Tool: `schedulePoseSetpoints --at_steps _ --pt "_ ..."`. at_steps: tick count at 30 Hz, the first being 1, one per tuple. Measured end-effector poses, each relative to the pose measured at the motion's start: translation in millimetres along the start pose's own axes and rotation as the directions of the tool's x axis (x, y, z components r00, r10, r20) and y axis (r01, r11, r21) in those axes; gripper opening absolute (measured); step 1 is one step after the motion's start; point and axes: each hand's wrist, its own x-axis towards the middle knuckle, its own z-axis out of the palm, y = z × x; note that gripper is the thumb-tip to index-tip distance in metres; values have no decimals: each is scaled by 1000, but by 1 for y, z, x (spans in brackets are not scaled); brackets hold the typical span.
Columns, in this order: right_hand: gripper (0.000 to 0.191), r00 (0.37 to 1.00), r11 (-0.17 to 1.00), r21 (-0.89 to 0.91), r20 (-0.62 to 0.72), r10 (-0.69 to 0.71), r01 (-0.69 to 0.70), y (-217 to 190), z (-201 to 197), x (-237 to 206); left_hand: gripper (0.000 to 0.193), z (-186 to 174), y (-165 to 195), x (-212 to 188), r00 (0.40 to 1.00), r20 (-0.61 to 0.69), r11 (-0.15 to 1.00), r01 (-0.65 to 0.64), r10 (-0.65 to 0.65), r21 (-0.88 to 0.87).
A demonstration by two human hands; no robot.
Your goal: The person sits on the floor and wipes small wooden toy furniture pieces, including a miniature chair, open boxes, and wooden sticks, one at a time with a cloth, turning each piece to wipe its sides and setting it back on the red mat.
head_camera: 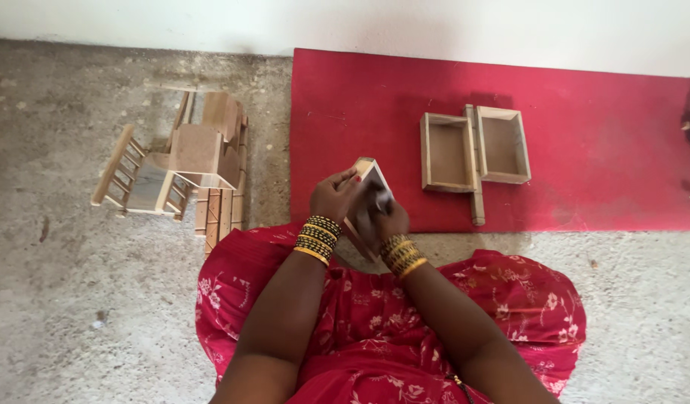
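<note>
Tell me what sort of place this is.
Probably a home or small craft workspace for woodwork, done sitting on the ground: a bare concrete floor, a red mat holding two open wooden boxes, and small wooden chair-like pieces.

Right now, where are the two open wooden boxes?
In the head view, the two boxes lie side by side on the red mat, up and right of both hands, with a wooden stick between them.
</note>
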Motion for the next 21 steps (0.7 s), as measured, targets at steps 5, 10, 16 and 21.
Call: schedulePoseSetpoints --at_steps 5,10,16,21 --pt "32 951 908 408 308 -37 -97 -17 19 1 48 -5 -2 -1 987 22 984 -158 156 79" --pt "14 678 674 -155 348 -647 723 19 -1 -12 72 -10 -4 5 979 82 915 -202 185 349" --pt "31 866 563 -672 263 -425 481 53 -93 16 65 -12 -13 19 983 -8 979 -181 181 -99" --pt "51 954 938 277 270 133 -210 60 -123 31 54 -19 -17 34 998 -4 756 -53 66 -652"
